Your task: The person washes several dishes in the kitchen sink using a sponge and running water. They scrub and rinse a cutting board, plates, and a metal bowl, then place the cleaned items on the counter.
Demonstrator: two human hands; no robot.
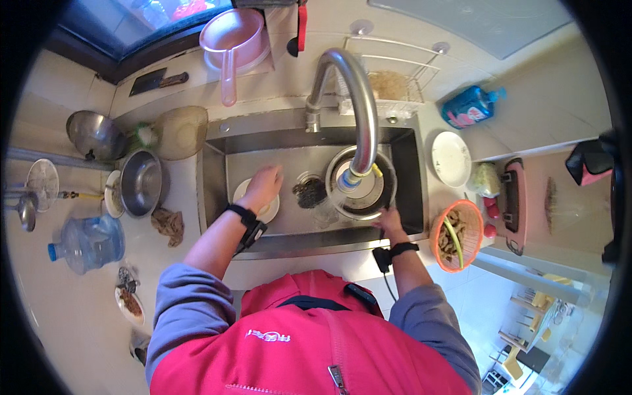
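Note:
My left hand (265, 186) is over a small white plate (269, 213) at the left of the stainless steel sink (276, 158). Its fingertips point right, and I cannot tell whether anything is in it. On the right side of the sink stands a round metal basin (332, 197) with a white dish (371, 190) and a yellow item (377, 170) inside. My right hand (390, 220) grips the basin's near right rim. Water runs from the curved faucet (368, 113) into the basin. Dark scraps (310, 192) lie over the drain between my hands.
Right of the sink are a white oval plate (451, 159), an orange basket (456, 262) of food and a blue soap bottle (469, 107). A metal bowl (141, 183), a brown rag (168, 226) and a water jug (94, 244) stand left. Behind lie a cleaver (148, 82) and a pink dipper (228, 74).

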